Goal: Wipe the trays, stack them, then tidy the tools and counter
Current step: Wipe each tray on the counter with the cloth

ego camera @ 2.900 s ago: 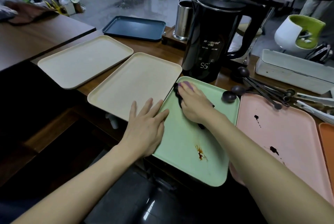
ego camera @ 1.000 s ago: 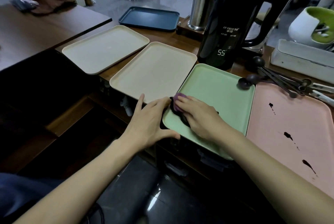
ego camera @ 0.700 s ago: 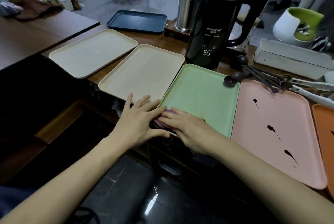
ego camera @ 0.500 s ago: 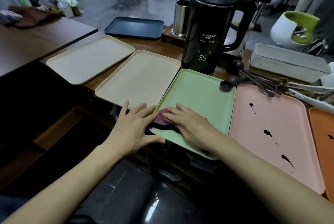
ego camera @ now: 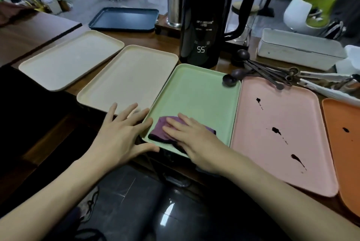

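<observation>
One counter crowded with six trays and one kettle.
Right hand, fingers straight, presses one purple cloth onto the green tray at its near-left corner; left hand, fingers spread flat, rests just beside it.

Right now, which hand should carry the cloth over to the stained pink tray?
Right. The right hand lies flat on the purple cloth, nearer the pink tray; the left hand rests at the green tray's opposite corner.

Matt plastic green tray, purple cloth, glossy black kettle, wooden counter
</observation>
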